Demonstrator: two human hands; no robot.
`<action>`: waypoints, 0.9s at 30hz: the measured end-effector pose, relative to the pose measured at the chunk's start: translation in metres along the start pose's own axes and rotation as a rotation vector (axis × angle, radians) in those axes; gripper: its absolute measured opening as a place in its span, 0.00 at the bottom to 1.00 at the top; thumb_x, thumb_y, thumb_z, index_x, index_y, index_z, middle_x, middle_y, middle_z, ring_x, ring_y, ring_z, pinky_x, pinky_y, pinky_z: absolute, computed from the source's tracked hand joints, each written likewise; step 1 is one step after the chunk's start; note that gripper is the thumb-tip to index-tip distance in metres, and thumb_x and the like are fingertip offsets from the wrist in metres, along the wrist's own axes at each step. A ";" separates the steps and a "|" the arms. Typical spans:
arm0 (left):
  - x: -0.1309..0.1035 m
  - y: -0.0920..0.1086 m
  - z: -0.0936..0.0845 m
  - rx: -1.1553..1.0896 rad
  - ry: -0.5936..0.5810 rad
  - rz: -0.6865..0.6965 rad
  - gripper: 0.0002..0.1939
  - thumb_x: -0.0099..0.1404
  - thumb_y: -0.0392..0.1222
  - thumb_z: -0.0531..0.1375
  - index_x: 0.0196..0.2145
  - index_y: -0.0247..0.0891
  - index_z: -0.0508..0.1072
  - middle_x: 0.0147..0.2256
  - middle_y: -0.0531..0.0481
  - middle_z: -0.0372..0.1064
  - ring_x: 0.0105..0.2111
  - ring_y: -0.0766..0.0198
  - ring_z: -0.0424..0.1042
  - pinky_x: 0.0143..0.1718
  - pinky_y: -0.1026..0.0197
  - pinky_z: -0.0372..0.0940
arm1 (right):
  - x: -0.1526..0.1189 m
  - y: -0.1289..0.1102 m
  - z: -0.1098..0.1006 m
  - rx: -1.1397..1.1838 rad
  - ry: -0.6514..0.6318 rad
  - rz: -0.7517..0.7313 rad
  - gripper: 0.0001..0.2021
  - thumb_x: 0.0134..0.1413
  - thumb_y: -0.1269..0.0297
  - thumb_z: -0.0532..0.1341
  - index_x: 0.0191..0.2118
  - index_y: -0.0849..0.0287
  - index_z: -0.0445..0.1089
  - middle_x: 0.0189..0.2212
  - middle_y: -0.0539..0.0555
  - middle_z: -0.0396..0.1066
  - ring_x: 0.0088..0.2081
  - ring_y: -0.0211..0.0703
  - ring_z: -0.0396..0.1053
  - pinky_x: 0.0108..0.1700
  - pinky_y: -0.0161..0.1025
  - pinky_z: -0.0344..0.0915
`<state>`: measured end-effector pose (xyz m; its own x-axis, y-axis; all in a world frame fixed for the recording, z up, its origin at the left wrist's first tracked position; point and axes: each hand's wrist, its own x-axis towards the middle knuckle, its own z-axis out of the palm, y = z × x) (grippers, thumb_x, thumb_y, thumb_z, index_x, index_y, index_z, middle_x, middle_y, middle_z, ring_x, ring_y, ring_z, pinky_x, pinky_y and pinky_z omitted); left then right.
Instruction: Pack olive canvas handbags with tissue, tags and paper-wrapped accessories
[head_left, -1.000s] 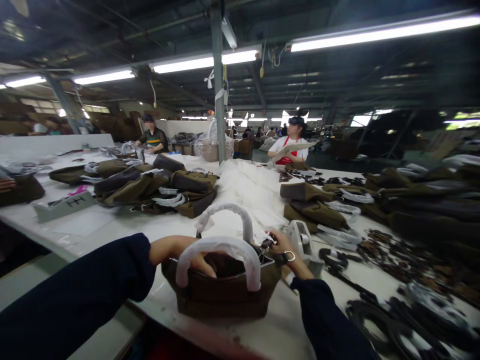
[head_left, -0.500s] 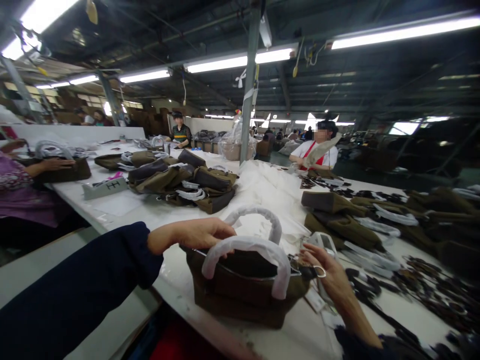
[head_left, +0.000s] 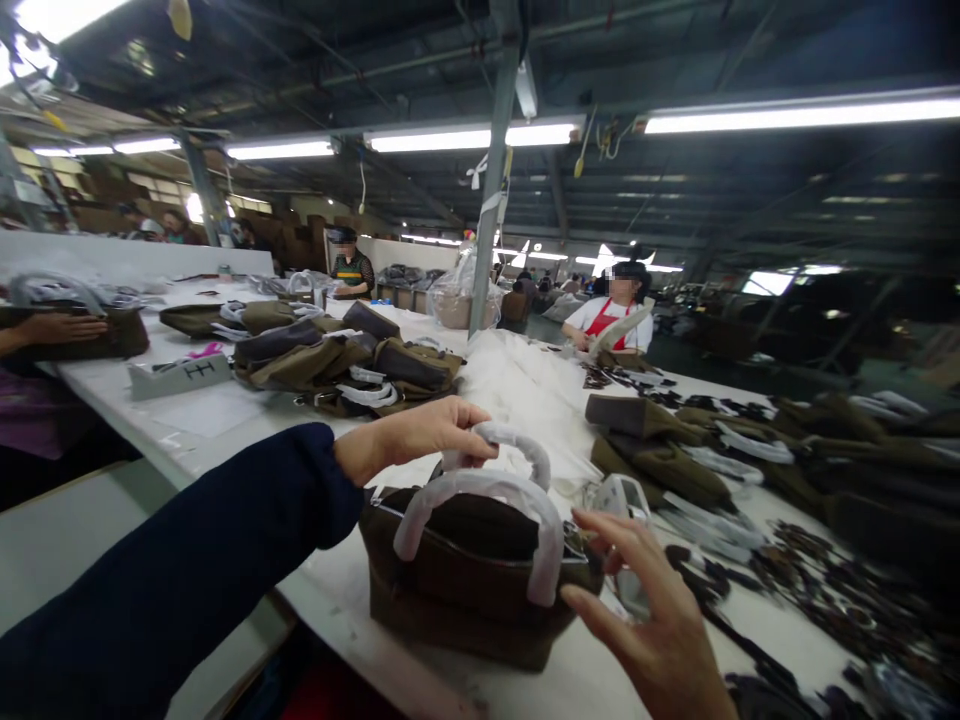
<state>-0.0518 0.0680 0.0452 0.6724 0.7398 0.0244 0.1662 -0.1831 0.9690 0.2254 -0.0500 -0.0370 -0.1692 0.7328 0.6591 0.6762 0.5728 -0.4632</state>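
Note:
A dark olive bag [head_left: 465, 590] stands upright at the table's near edge, its zipped top open and its two handles wrapped in white. My left hand [head_left: 427, 435] is closed on the rear wrapped handle [head_left: 525, 445], thumb and fingers at its upper left part. The front wrapped handle [head_left: 484, 490] arches freely over the opening. Beside the bag's right end is my right hand [head_left: 649, 600], thumb and fingers spread, with nothing held between them. Its fingertips are close to the zipper's right end.
Piled olive bags [head_left: 322, 355] lie behind on the left, more bags [head_left: 660, 450] on the right. Dark straps and rings [head_left: 832, 590] cover the right side. A grey-white device [head_left: 622, 500] stands behind my right hand. People work across the table [head_left: 195, 430]; another person's hand [head_left: 67, 328] is far left.
My left hand has risen from the bag's left rim onto the rear handle. My right hand has let go at the right end, spread its fingers and come nearer. The view has shifted slightly.

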 end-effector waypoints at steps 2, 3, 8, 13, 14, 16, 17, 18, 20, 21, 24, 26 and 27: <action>0.008 0.007 0.000 -0.150 0.067 0.001 0.10 0.55 0.42 0.67 0.26 0.33 0.73 0.22 0.54 0.65 0.20 0.71 0.64 0.24 0.68 0.60 | 0.000 -0.001 0.001 0.017 0.049 0.038 0.18 0.57 0.55 0.62 0.53 0.51 0.69 0.48 0.55 0.70 0.40 0.45 0.70 0.42 0.41 0.69; 0.011 0.010 0.001 -0.222 0.126 0.011 0.10 0.55 0.41 0.67 0.25 0.33 0.72 0.21 0.55 0.65 0.19 0.72 0.63 0.24 0.68 0.60 | -0.001 0.000 0.001 0.029 0.093 0.082 0.17 0.58 0.56 0.61 0.52 0.51 0.69 0.48 0.54 0.71 0.38 0.44 0.70 0.42 0.40 0.69; 0.017 0.021 0.008 -0.514 0.436 0.130 0.08 0.55 0.35 0.67 0.26 0.31 0.71 0.24 0.53 0.66 0.20 0.73 0.63 0.25 0.68 0.63 | -0.009 0.016 0.003 0.179 0.177 0.368 0.17 0.57 0.50 0.60 0.49 0.52 0.71 0.46 0.53 0.74 0.39 0.44 0.73 0.40 0.37 0.69; 0.013 0.030 0.021 -0.694 0.511 0.252 0.04 0.60 0.33 0.63 0.29 0.29 0.73 0.27 0.49 0.68 0.24 0.70 0.68 0.28 0.67 0.66 | -0.011 0.037 0.016 0.395 0.244 0.596 0.22 0.57 0.45 0.58 0.50 0.55 0.72 0.50 0.56 0.74 0.50 0.52 0.70 0.48 0.41 0.68; 0.013 0.032 0.023 -0.743 0.493 0.263 0.04 0.61 0.33 0.62 0.30 0.29 0.73 0.28 0.49 0.69 0.25 0.69 0.69 0.30 0.67 0.67 | -0.010 0.041 0.019 0.477 0.257 0.644 0.24 0.57 0.45 0.58 0.52 0.55 0.71 0.51 0.57 0.73 0.50 0.52 0.70 0.47 0.42 0.69; 0.012 0.036 0.027 -0.833 0.459 0.268 0.04 0.63 0.33 0.60 0.31 0.29 0.73 0.30 0.47 0.70 0.28 0.68 0.71 0.35 0.65 0.69 | -0.009 0.045 0.026 0.660 0.252 0.703 0.27 0.58 0.44 0.57 0.58 0.54 0.66 0.53 0.58 0.71 0.50 0.52 0.71 0.45 0.42 0.71; 0.012 0.037 0.029 -0.866 0.444 0.265 0.06 0.65 0.35 0.59 0.32 0.29 0.73 0.32 0.46 0.71 0.30 0.67 0.72 0.37 0.64 0.69 | -0.008 0.047 0.029 0.735 0.244 0.714 0.29 0.58 0.43 0.57 0.60 0.53 0.63 0.54 0.58 0.71 0.50 0.52 0.71 0.45 0.43 0.71; 0.012 0.039 0.030 -0.887 0.435 0.264 0.07 0.66 0.36 0.58 0.33 0.29 0.73 0.33 0.45 0.72 0.31 0.66 0.73 0.39 0.63 0.70 | -0.008 0.047 0.031 0.792 0.229 0.718 0.30 0.58 0.43 0.57 0.62 0.53 0.61 0.55 0.58 0.70 0.51 0.53 0.71 0.47 0.45 0.70; 0.011 0.041 0.031 -0.900 0.431 0.260 0.11 0.67 0.40 0.56 0.36 0.29 0.73 0.36 0.42 0.73 0.36 0.62 0.74 0.42 0.60 0.70 | -0.008 0.047 0.035 0.845 0.187 0.714 0.31 0.59 0.43 0.56 0.64 0.52 0.58 0.55 0.59 0.69 0.52 0.53 0.70 0.51 0.48 0.69; 0.010 0.041 0.031 -0.900 0.429 0.259 0.12 0.68 0.42 0.56 0.37 0.29 0.73 0.37 0.40 0.73 0.39 0.60 0.75 0.43 0.59 0.69 | -0.009 0.047 0.036 0.847 0.161 0.711 0.31 0.59 0.43 0.56 0.64 0.52 0.57 0.56 0.59 0.69 0.53 0.54 0.69 0.52 0.49 0.68; 0.008 0.041 0.032 -0.895 0.420 0.281 0.16 0.69 0.45 0.54 0.43 0.28 0.72 0.43 0.36 0.73 0.46 0.56 0.73 0.49 0.57 0.67 | -0.009 0.044 0.037 0.817 0.062 0.682 0.31 0.60 0.42 0.54 0.65 0.49 0.55 0.58 0.59 0.67 0.57 0.54 0.66 0.56 0.52 0.65; 0.006 0.041 0.036 -0.897 0.377 0.311 0.17 0.69 0.46 0.55 0.45 0.29 0.72 0.46 0.36 0.72 0.50 0.55 0.71 0.54 0.56 0.63 | -0.009 0.043 0.039 0.781 -0.009 0.644 0.32 0.60 0.42 0.54 0.66 0.47 0.52 0.60 0.59 0.64 0.59 0.54 0.63 0.57 0.53 0.64; 0.005 0.041 0.039 -0.899 0.344 0.322 0.17 0.68 0.46 0.55 0.46 0.30 0.72 0.47 0.37 0.71 0.51 0.55 0.70 0.57 0.55 0.61 | -0.008 0.042 0.040 0.762 -0.046 0.623 0.34 0.59 0.42 0.55 0.67 0.46 0.50 0.61 0.59 0.63 0.60 0.54 0.62 0.57 0.53 0.63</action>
<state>-0.0138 0.0392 0.0753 0.3218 0.9133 0.2496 -0.6860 0.0432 0.7263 0.2268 -0.0165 -0.0854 0.0218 0.9882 0.1516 0.0135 0.1513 -0.9884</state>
